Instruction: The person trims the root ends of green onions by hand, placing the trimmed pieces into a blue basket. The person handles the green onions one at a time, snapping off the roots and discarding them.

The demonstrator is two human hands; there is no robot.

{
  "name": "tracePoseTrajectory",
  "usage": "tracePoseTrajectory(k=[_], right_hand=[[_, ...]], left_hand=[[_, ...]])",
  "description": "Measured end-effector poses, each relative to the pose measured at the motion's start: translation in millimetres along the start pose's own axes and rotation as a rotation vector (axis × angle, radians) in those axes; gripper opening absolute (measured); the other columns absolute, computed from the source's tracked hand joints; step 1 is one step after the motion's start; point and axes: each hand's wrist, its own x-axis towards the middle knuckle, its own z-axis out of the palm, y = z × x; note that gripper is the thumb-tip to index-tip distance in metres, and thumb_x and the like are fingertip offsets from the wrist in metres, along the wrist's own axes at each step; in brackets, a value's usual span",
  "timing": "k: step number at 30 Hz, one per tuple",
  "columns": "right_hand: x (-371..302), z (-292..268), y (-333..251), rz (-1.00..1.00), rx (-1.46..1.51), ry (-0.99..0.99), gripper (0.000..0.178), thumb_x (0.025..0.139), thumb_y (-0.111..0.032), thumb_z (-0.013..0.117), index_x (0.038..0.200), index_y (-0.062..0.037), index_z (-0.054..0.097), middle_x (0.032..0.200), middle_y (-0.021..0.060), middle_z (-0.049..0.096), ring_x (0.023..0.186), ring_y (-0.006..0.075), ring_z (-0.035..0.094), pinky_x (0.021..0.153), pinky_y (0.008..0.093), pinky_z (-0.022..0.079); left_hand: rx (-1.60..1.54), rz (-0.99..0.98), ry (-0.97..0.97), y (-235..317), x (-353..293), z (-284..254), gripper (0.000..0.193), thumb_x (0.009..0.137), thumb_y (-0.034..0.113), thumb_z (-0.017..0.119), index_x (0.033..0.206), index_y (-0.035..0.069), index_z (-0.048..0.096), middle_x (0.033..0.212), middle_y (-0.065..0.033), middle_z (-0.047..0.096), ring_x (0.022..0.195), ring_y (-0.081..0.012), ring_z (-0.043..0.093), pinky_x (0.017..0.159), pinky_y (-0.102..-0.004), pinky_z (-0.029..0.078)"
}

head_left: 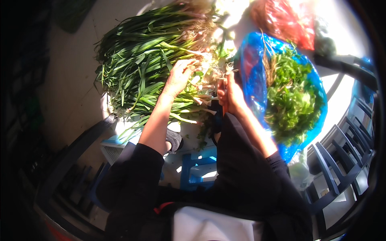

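Observation:
A large pile of green garlic (136,60) lies in front of me, leaves to the left and pale, rooty ends to the right. Over its near right part is my left hand (179,77), fingers curled in a pinch among the pale stems; what they hold blends into the pile. My right hand (232,93) is closed, just right of the root ends. A narrow orange-red piece shows below its fingers, and a small tuft of roots (229,68) is at the thumb tip. Glare and the fingers hide what this hand grips.
Right of my right hand, an open blue plastic bag (257,86) holds leafy greens (293,100). Beyond it is a red plastic bag (283,22). A blue stool (189,170) stands below my arms, a white basket (110,150) at left. Dark slatted chairs (331,170) stand at right.

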Motion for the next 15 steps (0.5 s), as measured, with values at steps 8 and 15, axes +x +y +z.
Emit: tracePoseTrajectory(k=[8,15], right_hand=[[1,-10,16,-0.015,-0.255,0.093,0.044,0.092,-0.051,0.051,0.07,-0.0134,0.044,0.055,-0.0023,0.04,0.04,0.0081,0.036,0.035,0.0253,0.03],[12,-3,18,-0.102,-0.316,-0.096,0.044,0.089,-0.05,0.057,0.087,-0.0055,0.057,0.06,0.0004,0.047,0.047,0.01,0.043,0.042,0.0262,0.035]], left_hand=[[0.714,0.18,-0.161,-1,13,26,0.022,0.078,0.021,0.07,0.091,0.004,0.07,0.087,-0.0137,0.065,0.084,-0.033,0.056,0.079,-0.0409,0.046],[0.05,-0.182,-0.269,48,-15,13,0.023,0.086,0.02,0.064,0.096,-0.001,0.068,0.09,-0.01,0.068,0.082,-0.015,0.063,0.074,-0.0285,0.048]])
